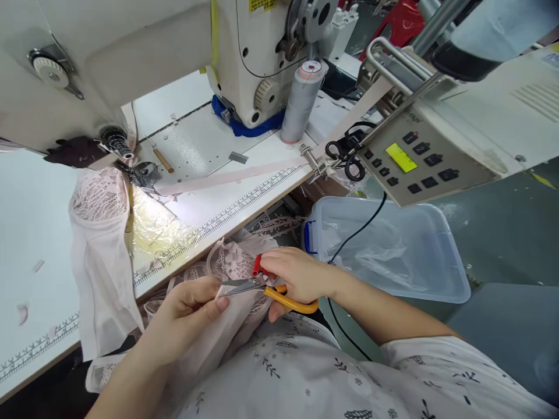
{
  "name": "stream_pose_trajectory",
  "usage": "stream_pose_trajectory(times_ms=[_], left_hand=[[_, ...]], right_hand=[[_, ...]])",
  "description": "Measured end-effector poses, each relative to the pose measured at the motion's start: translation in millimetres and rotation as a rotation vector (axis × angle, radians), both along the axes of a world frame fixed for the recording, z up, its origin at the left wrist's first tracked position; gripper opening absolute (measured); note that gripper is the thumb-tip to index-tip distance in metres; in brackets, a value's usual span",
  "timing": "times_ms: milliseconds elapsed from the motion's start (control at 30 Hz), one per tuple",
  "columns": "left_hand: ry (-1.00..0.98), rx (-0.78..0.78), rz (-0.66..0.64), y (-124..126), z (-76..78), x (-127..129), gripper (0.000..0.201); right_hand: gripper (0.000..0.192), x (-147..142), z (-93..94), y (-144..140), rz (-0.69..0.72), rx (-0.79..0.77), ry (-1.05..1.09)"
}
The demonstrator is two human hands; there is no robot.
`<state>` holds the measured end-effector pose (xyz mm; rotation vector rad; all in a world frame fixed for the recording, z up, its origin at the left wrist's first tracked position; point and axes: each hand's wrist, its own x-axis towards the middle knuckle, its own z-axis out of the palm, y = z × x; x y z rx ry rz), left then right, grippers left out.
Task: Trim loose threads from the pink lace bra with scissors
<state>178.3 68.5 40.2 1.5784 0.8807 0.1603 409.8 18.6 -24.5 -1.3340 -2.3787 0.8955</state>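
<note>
My right hand [299, 279] is closed round the scissors [288, 299], which have one red and one orange handle. Their blades point left and are parted, with the edge of a pale pink lace bra [236, 262] between or beside them; exactly which I cannot tell. Pinched between the thumb and fingers of my left hand [192, 308] is the bra's fabric, right at the blade tips. The rest of the garment hangs over my lap, partly hidden by my hands. Another pale lace piece [102, 250] lies under the needle area of the sewing machine [161, 35] and drapes over the table edge.
A ruler tape runs along the front edge of the white table [26, 233]. A grey thread cone [301, 102] stands by the machine. To the right are a control panel [402, 157], feeding a pink elastic strip [244, 173], and a clear plastic bin [393, 250] below.
</note>
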Motion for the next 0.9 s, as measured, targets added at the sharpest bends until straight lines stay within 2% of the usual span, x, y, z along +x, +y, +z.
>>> stream_pose_trajectory(times_ms=[333,500,633,767,900], left_hand=[[-0.045,-0.049,0.01,0,-3.1,-2,0.033],[-0.062,-0.086,0.082,-2,-3.3,1,0.042],[-0.057,-0.09,0.084,-2,-5.0,0,0.045],[-0.056,-0.084,0.076,-1,-5.3,-1,0.046],[-0.018,-0.052,0.043,-1,-3.1,-2,0.042]], right_hand=[[0.023,-5,5.5,-3,-0.043,0.016,-0.086],[0.028,-5,8.8,-3,-0.061,-0.016,-0.123],[0.028,-6,4.0,-4,-0.068,-0.02,-0.119],[0.033,-6,-6.2,-6,-0.104,-0.003,-0.034],[0.043,-4,-6.5,-6,-0.224,-0.002,0.186]])
